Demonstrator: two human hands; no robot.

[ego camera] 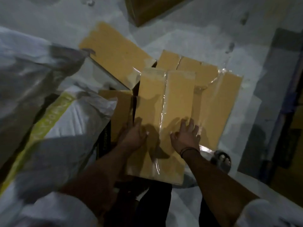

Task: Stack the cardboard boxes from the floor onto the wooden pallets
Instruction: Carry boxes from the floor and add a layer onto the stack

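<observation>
Now left hand (132, 136), right hand (186, 136) on box (178, 95).

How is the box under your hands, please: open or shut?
Shut: the cardboard box has flaps folded flat, clear tape along their seam.

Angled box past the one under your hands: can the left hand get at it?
Likely yes: the left hand is at the near box's left edge, and the angled box lies bare just beyond it.

Both forearms bare, stretched fwd & down, hands side by side, palms down. L hand (131, 136): fingers close together, approx. straight, thumb out toward the other hand. R hand (185, 136): fingers spread wide & flat, dark band (188, 150) round the wrist.
</observation>
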